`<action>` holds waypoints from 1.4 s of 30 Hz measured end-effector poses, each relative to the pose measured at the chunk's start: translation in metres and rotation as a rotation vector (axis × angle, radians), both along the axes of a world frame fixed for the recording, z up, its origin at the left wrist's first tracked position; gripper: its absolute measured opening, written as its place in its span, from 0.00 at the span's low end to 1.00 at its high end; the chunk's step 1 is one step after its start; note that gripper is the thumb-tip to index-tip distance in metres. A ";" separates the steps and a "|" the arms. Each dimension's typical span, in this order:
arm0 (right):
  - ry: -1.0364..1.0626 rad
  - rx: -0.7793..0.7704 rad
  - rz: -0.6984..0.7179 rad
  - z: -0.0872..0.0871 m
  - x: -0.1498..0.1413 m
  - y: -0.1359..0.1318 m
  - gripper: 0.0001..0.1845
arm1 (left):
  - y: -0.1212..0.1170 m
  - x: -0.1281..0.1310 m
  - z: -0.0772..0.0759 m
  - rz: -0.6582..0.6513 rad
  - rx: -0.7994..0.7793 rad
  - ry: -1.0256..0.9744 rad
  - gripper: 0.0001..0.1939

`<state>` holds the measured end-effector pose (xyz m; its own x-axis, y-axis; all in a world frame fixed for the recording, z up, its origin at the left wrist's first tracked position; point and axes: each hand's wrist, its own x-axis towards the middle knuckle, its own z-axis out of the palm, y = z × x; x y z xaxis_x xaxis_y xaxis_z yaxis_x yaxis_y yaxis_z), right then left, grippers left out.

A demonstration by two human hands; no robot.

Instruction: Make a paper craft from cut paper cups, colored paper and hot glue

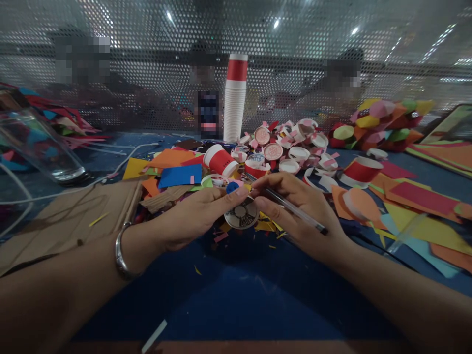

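In the middle of the head view, my left hand is closed on a small round disc with a black drawn pattern, seemingly the bottom of a paper cup. A small blue curl, perhaps rolled paper, sits by its fingertips. A clear pen with a dark end lies across my right hand, held between its fingers. The right thumb and index finger come close to the disc's upper edge, beside a bit of yellow. Whether they pinch something small there cannot be made out.
A tall stack of paper cups stands behind a heap of cut cup bottoms. Cardboard and a tilted glass bottle are on the left. Coloured paper sheets cover the right. Behind a perforated screen people are visible.
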<state>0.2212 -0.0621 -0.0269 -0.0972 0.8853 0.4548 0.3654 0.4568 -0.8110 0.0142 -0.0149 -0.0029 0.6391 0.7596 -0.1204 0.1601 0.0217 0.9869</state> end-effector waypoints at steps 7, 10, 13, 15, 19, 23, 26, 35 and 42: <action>0.029 0.042 -0.036 -0.001 0.002 0.005 0.11 | 0.001 0.000 0.000 0.013 -0.159 -0.214 0.15; 0.030 0.063 -0.066 -0.001 0.002 0.004 0.10 | 0.003 -0.002 0.002 0.043 -0.213 -0.226 0.12; 0.027 0.113 -0.120 -0.001 0.002 0.000 0.10 | 0.005 -0.004 0.000 0.050 -0.230 -0.206 0.14; 0.043 0.163 -0.144 0.001 0.001 -0.004 0.10 | 0.007 -0.006 -0.001 0.049 -0.224 -0.177 0.17; -0.007 0.264 -0.144 0.005 0.001 -0.014 0.10 | 0.007 -0.006 -0.001 0.061 -0.207 -0.135 0.18; -0.087 0.280 -0.056 0.008 0.001 -0.021 0.09 | 0.005 -0.003 0.004 0.135 -0.218 -0.134 0.14; -0.148 0.254 -0.003 0.009 0.001 -0.022 0.08 | 0.003 -0.002 0.007 0.163 -0.210 -0.130 0.15; -0.252 0.267 0.028 0.009 -0.001 -0.022 0.07 | 0.007 -0.004 -0.002 0.036 -0.143 -0.190 0.15; -0.290 0.293 0.048 0.007 0.000 -0.020 0.07 | 0.003 -0.002 0.003 0.048 -0.133 -0.196 0.15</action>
